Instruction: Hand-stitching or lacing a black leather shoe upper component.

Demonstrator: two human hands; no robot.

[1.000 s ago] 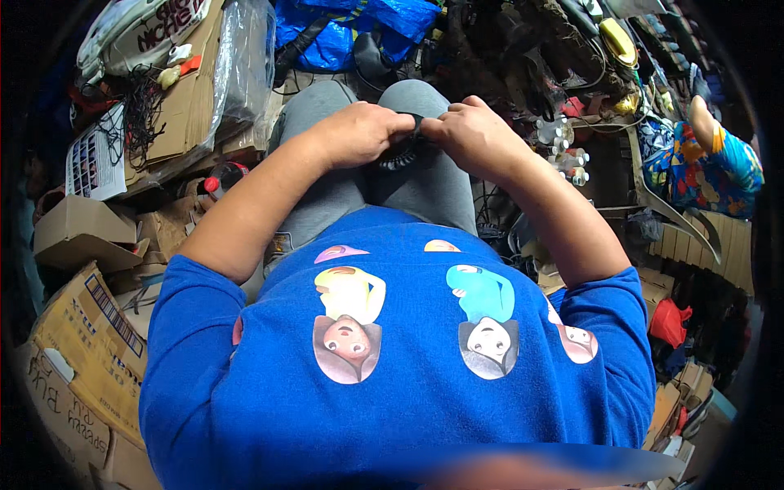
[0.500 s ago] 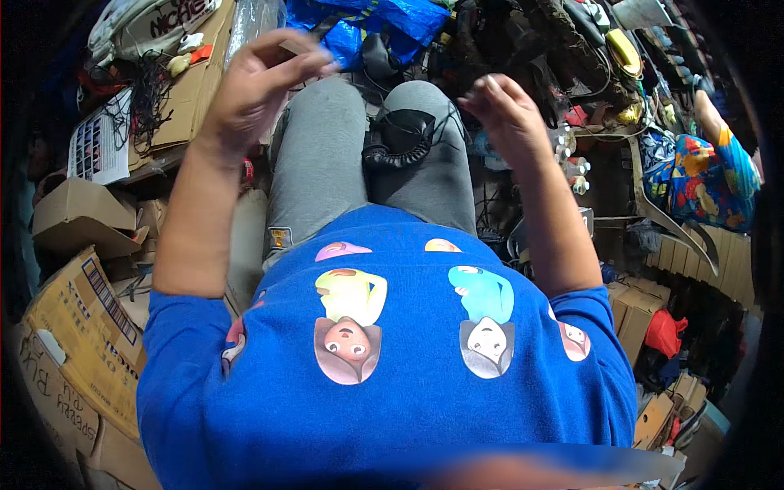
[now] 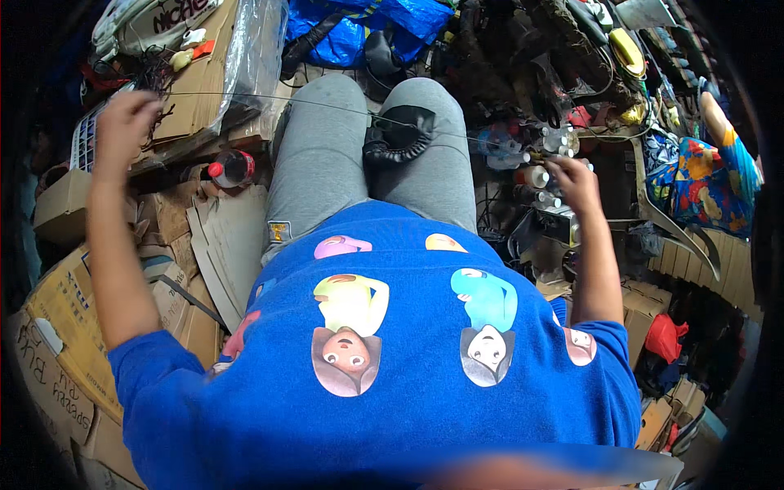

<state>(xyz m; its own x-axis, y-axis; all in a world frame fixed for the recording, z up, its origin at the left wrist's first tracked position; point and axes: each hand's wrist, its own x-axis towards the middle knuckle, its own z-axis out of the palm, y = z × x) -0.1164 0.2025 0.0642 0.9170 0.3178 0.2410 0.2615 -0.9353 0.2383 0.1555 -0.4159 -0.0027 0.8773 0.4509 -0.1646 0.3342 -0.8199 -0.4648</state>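
A thin dark thread [image 3: 327,107] is pulled out in a long line over my knees, from one hand to the other. My left hand [image 3: 127,122], a little blurred, is closed on its end at the far left. On the right, my right hand [image 3: 576,184] is closed at the other end, beside several plastic bottles; a small yellowish bit shows at its fingertips. A black item [image 3: 400,137] with a ribbed, curved edge rests on my lap between the thighs; its kind is unclear. The thread passes across it.
A bottle with a red cap [image 3: 232,169] lies left of my legs among flattened cardboard. Blue plastic bags [image 3: 351,37] are heaped beyond my knees. A curved metal piece [image 3: 682,233] stands at the right, near another person's arm [image 3: 715,118]. Cardboard boxes [image 3: 77,318] crowd the left.
My hands have moved widely apart, the left one outward to the left and the right one outward and nearer. The thread now shows stretched between them. The black item stays on my lap.
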